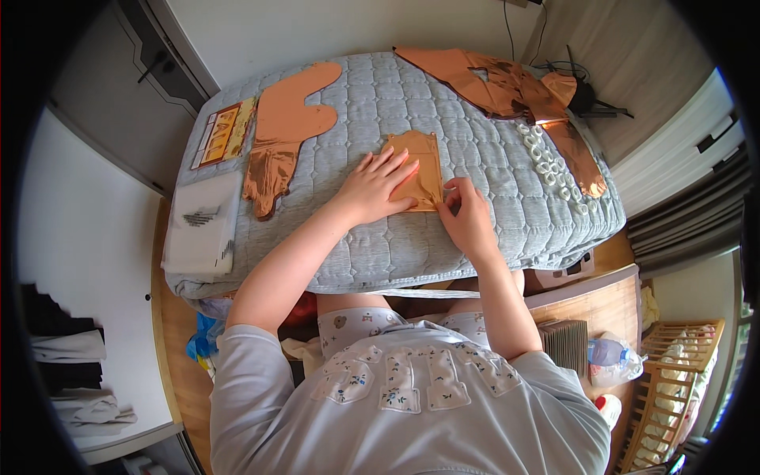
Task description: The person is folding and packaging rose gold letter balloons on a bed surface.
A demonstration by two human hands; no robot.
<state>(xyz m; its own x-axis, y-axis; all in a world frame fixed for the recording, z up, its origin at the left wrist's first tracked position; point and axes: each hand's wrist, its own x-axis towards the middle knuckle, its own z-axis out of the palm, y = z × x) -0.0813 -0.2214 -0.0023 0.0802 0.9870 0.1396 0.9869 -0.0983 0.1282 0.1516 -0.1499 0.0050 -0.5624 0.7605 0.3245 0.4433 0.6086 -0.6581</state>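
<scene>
The left hand (pixel 374 191) lies palm down with its fingers slightly apart, flat on a shiny copper-coloured foil piece (pixel 428 165), roughly rectangular and creased near its lower edge. This foil piece lies on a grey quilted mattress (pixel 340 257), under the left hand's fingers and reaching to the right hand (pixel 469 219). The right hand has its thumb and curled fingers at the foil piece's lower right corner; whether they are clamped on it, I cannot tell. Left of the left hand lies a flat copper foil shape with rounded lobes (pixel 294 119); further left are a yellow-and-white printed flat packet (pixel 224 134) and, nearer the person, a translucent white plastic bag (pixel 198 245). Right of the right hand, and farther from the person, small white ring-shaped rolls (pixel 549 179) lie clustered beside a large, wrinkled copper foil sheet (pixel 495 79), which spreads well beyond both hands
</scene>
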